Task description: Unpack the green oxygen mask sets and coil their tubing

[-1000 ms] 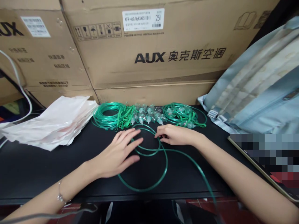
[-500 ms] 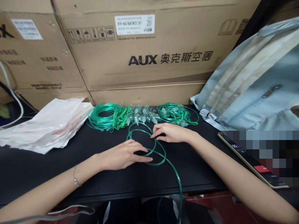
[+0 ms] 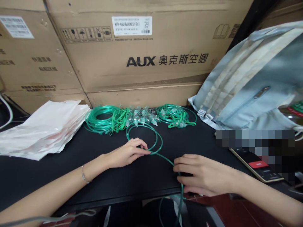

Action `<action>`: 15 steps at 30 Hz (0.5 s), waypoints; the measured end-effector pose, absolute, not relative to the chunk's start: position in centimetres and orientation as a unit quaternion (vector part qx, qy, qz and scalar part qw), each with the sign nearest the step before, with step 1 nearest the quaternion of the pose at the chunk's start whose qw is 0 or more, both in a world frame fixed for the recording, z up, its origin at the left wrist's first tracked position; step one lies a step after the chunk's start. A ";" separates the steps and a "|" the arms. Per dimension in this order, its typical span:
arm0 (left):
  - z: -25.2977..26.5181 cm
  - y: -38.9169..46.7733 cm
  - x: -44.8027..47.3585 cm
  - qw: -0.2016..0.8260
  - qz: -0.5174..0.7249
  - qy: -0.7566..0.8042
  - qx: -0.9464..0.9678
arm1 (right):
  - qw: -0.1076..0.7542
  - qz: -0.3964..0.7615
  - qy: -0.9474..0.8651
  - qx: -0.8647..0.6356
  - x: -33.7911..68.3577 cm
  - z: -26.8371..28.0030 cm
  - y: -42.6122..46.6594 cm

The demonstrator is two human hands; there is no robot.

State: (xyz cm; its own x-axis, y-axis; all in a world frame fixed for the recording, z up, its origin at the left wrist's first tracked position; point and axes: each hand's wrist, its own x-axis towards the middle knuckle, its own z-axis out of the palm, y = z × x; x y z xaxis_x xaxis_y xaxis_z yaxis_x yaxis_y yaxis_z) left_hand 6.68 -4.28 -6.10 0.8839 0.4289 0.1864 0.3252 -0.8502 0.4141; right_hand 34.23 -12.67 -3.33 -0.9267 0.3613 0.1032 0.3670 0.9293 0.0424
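A thin green plastic tube (image 3: 162,142) lies in round loops on the black table, and its loose end runs over the front edge and hangs below. My left hand (image 3: 129,153) pinches the loops at their near side, thumb and index finger together on the tube. To the right, my right hand (image 3: 204,176) has its fingers curled round the trailing length near the table edge; its thumb is hidden. Just behind the loops lie several clear plastic connectors (image 3: 143,116). A neat green tube coil (image 3: 98,117) with green elastic straps (image 3: 120,119) sits to their left.
White plastic bags (image 3: 44,129) are stacked at the left. Another tube bundle (image 3: 176,115) with straps lies right of the connectors. Cardboard boxes (image 3: 142,75) wall off the back. A light blue backpack (image 3: 239,91) and a phone (image 3: 258,165) are on the right.
My right hand has left the loops and moved right and toward me, onto the trailing tube. My left fingers have closed on the loops, which are now gathered closer together.
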 end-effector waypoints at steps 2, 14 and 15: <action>-6.1 -4.4 6.8 0.206 0.144 0.198 0.947 | 0.072 -0.047 -0.976 -0.199 34.1 -3.5 -12.1; -3.6 -5.8 5.8 0.456 0.234 0.255 0.820 | 0.262 -0.175 -0.888 -0.334 31.0 -5.4 -11.9; -3.3 -6.5 5.3 0.521 0.218 0.260 0.783 | 0.259 -0.184 -0.892 -0.321 31.2 -5.5 -11.9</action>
